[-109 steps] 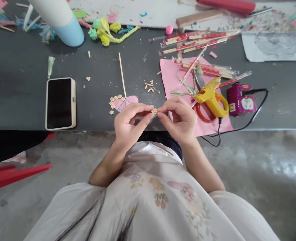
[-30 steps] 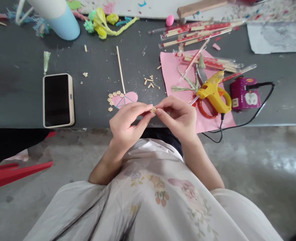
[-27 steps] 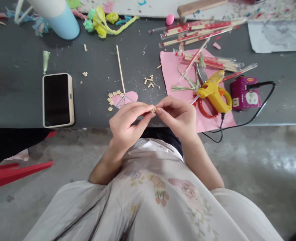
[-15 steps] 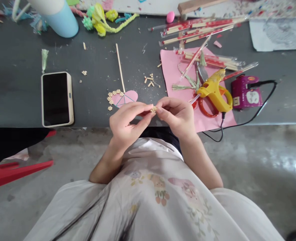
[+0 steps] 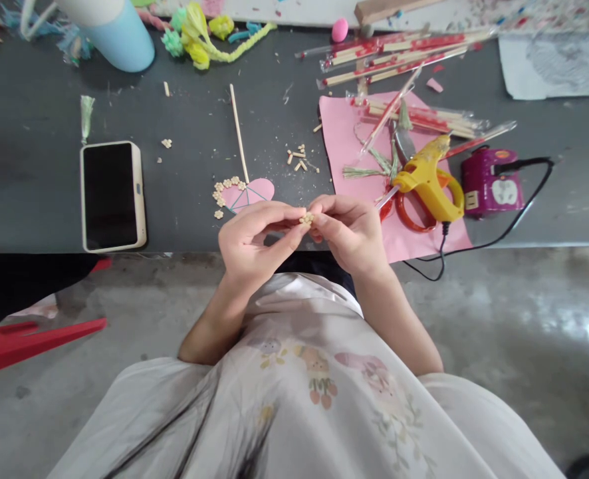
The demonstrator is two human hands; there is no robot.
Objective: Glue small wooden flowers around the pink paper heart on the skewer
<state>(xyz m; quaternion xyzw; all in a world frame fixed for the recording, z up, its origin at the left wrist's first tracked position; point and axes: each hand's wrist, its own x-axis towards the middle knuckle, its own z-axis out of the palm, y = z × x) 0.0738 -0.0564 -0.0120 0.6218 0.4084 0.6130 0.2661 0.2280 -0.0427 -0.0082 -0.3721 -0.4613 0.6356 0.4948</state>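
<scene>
Between my fingertips is a small flower-shaped cluster of pale wooden stick pieces (image 5: 306, 218). My left hand (image 5: 257, 241) pinches it from the left with thumb and forefinger. My right hand (image 5: 352, 233) closes on its other side, thumb and fingertips pressed to it. Just beyond my left hand lies a pink heart-shaped piece (image 5: 257, 191), partly hidden by that hand, with blue-green lines and similar clusters along its left edge. A thin wooden stick (image 5: 238, 133) reaches away from the heart. One loose cluster (image 5: 219, 214) sits beside it, and several cut stick pieces (image 5: 299, 158) lie farther off.
A yellow glue gun (image 5: 431, 176) rests on pink paper (image 5: 339, 153) at the right, its cable near a purple box (image 5: 491, 183). Wrapped chopsticks (image 5: 399, 60) lie behind. A phone-like device (image 5: 110, 196) and a blue-and-white cup (image 5: 125, 40) are at the left.
My right fingers have shifted slightly around the small cluster, and more of it shows. My left hand keeps its pinch almost unmoved. The things on the table stay where they were.
</scene>
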